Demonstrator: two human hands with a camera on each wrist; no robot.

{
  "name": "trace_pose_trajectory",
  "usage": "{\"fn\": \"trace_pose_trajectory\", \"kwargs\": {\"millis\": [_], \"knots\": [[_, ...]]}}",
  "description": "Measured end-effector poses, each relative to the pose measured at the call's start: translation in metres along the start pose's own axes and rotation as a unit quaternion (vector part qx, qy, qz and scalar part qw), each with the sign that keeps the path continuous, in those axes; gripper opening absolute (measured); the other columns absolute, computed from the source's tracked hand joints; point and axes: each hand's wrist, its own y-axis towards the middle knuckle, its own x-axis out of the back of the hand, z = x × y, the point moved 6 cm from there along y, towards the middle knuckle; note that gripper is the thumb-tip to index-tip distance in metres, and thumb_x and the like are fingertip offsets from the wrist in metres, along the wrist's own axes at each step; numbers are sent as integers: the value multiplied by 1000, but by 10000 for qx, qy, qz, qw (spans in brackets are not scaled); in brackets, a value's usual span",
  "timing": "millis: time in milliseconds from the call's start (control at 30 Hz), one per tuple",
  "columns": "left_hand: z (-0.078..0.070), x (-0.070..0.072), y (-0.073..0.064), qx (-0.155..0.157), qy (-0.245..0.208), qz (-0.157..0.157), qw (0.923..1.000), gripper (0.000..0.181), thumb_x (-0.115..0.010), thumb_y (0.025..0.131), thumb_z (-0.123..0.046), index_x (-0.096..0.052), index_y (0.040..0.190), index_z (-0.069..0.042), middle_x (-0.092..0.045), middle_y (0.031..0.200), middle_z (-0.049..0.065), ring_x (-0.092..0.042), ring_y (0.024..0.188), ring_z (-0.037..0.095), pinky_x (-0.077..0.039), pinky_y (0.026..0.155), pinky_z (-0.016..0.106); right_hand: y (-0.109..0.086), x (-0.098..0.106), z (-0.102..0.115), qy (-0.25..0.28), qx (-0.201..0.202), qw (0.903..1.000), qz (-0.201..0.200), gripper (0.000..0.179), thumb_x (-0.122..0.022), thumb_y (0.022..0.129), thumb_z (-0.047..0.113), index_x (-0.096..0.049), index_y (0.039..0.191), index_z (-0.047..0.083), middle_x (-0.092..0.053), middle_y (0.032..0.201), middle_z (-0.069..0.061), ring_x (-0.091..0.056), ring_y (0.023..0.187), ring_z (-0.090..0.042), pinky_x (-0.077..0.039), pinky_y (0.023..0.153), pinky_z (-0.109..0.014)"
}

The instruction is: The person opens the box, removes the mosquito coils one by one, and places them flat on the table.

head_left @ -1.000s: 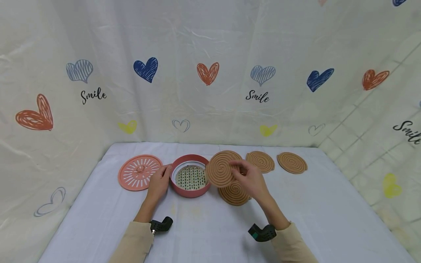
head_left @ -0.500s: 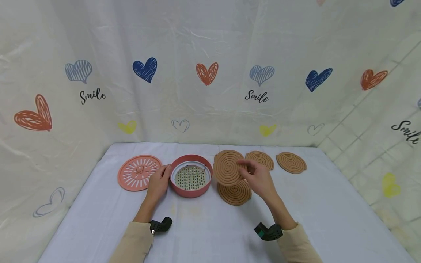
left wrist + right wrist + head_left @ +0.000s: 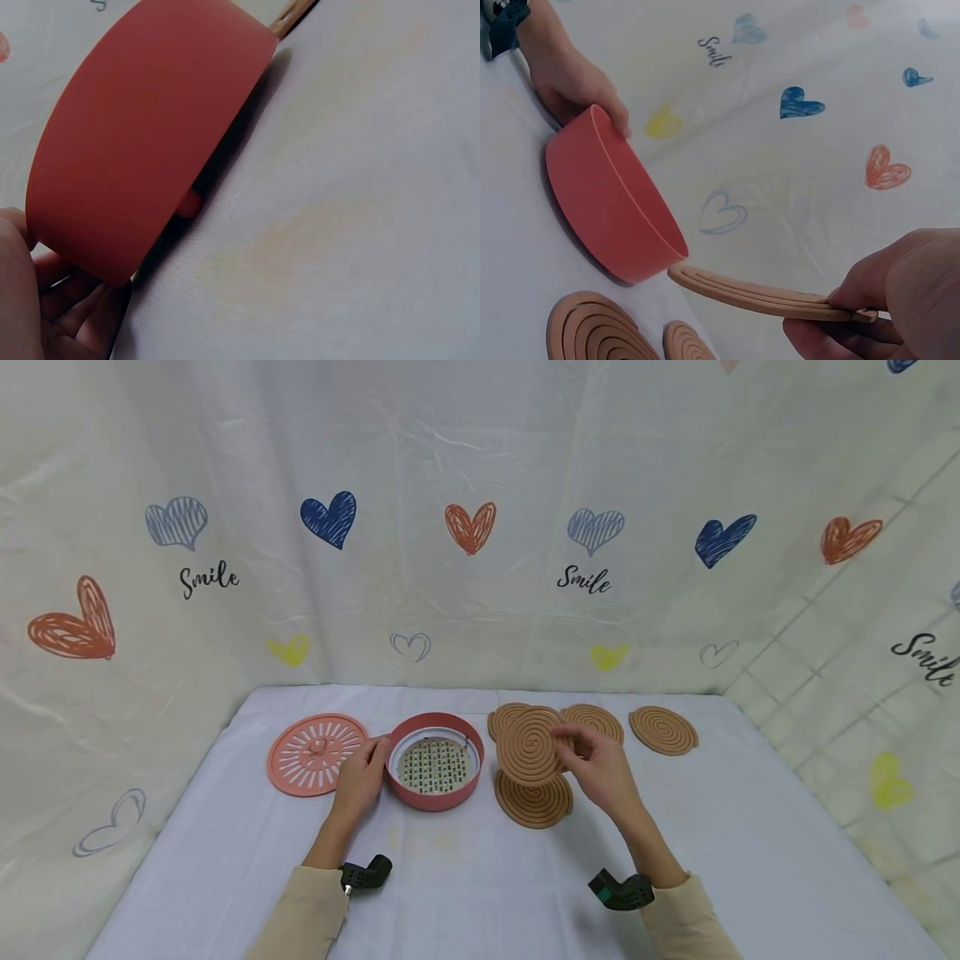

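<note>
My right hand (image 3: 597, 768) pinches a brown mosquito coil (image 3: 528, 748) by its right edge. In the right wrist view the raised coil (image 3: 739, 291) is seen edge-on, between thumb and fingers, close to the container's lower rim. Beneath it in the head view, another mosquito coil (image 3: 534, 810) lies on the table, partly covered by the held one. My left hand (image 3: 362, 779) grips the left side of a round red mosquito coil holder (image 3: 435, 804). Thumb at the rim, fingers curl toward its underside in the left wrist view. Inside the holder shows a white ring and a speckled mesh floor.
A slotted pink lid (image 3: 285, 762) lies flat left of the holder. Behind the held coil are a partly hidden coil (image 3: 504, 718) and, further right, a coil (image 3: 596, 720) and another coil (image 3: 664, 732). A patterned curtain (image 3: 510, 610) hangs behind the white-covered table (image 3: 450, 893).
My right hand has carried the mosquito coil to the right, away from the holder's edge, uncovering the holder's right rim. My left hand has stayed on the holder.
</note>
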Motion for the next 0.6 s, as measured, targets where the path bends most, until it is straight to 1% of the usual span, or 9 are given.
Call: {"fn": "trace_pose_trajectory", "kwargs": {"millis": [67, 167, 400, 600], "knots": [[0, 0, 0, -20, -6, -16, 10000, 57, -40, 104, -54, -59, 138, -13, -63, 139, 11, -55, 134, 29, -45, 111, 51, 0, 1, -1, -44, 6, 10000, -20, 25, -64, 95, 4, -68, 120, 1, -70, 114, -19, -69, 83, -17, -61, 69, -28], [1, 0, 0, -31, -13, -29, 10000, 57, -40, 104, -54, -60, 138, -14, -63, 138, 11, -56, 134, 29, -45, 111, 51, 0, 2, -2, -54, -5, 10000, -12, 25, -64, 95, 4, -68, 120, 1, -70, 114, -19, -69, 82, -17, -61, 69, -29], [1, 1, 1, -74, -6, -33, 10000, 56, -40, 104, -54, -60, 138, -13, -64, 138, 11, -56, 133, 30, -46, 110, 52, 0, 1, -4, -2, -87, 10000, -12, 25, -65, 95, 5, -68, 119, 2, -71, 112, -17, -68, 81, -19, -59, 67, -22], [0, 1, 1, 3, -3, 48, 10000, 56, -40, 104, -54, -59, 139, -14, -62, 139, 11, -56, 133, 29, -46, 111, 51, -1, -2, -6, -2, -84, 10000, 0, 25, -64, 95, 3, -68, 119, 2, -71, 113, -17, -68, 83, -21, -61, 70, -29]]}}
